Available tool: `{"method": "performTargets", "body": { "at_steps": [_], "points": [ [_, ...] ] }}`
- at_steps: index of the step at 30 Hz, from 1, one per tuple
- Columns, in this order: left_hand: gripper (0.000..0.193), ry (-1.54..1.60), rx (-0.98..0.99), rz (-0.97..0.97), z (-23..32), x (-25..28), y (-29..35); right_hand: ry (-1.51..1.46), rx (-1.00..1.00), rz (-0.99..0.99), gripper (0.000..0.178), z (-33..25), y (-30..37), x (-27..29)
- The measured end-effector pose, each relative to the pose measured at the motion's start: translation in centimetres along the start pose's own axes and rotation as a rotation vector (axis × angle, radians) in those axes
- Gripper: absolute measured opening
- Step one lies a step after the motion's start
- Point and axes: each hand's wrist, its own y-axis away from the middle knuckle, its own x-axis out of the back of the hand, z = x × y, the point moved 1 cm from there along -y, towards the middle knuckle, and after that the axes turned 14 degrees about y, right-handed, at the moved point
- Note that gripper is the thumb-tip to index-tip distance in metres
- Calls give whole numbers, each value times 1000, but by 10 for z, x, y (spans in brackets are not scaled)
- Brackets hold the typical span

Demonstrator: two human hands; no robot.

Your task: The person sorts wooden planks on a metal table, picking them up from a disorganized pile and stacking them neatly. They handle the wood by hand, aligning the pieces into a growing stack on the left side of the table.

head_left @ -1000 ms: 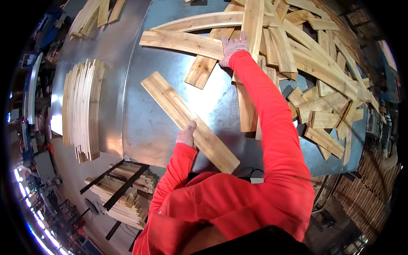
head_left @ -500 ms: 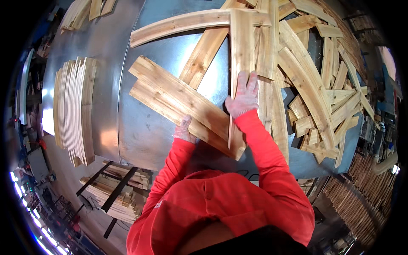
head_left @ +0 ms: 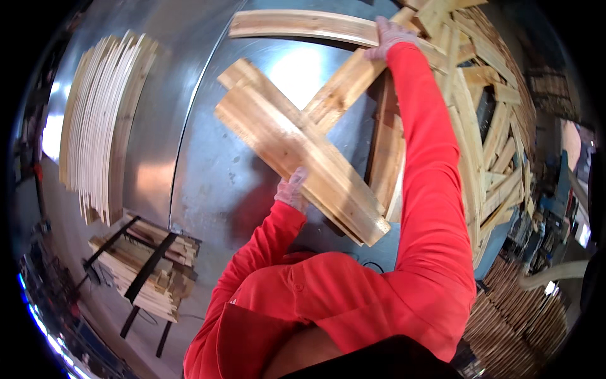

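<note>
A grey metal desk spreads across the middle, crossed by a seam. At near left, black bars lie across pale planks above the floor. Brown slats are stacked near right, below a pale hose.

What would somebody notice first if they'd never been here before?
Probably the bright red sleeves stretched over the shiny metal table. In the middle, the left hand holds slanting boards, while the right hand is at a long board near the top. Next might come the jumble of planks on the right and the tidy row of boards on the left.
</note>
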Motion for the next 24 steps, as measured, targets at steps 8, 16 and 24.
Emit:
{"method": "performTargets", "body": {
  "at_steps": [8, 16, 24],
  "points": [
    [54, 211, 44, -278, 1, 25, -13, -547, 328, -383, 122, -120, 257, 7],
    [92, -906, -461, -266, 105, -48, 55, -1542, 381, -366, 119, -193, 295, -8],
    [118, -1731, -579, 351, 158, -52, 65, -1312, 277, -209, 93, -195, 259, 23]
  ]
}}
